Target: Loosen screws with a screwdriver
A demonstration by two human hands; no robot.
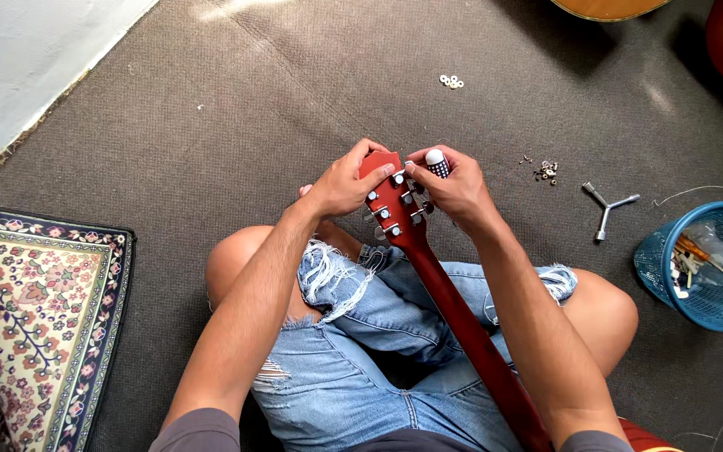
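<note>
Brown carpet (253,109) | L hand (346,182) steadies guitar headstock (388,201) | R hand (455,188) grips screwdriver (437,161)

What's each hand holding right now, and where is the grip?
Left hand grips the guitar headstock at its top edge. Right hand holds a small screwdriver by its handle, tip hidden.

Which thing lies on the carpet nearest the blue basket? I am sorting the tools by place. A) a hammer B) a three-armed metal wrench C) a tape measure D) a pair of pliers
B: the three-armed metal wrench lies on the carpet just left of the blue basket, beyond the right hand.
</note>
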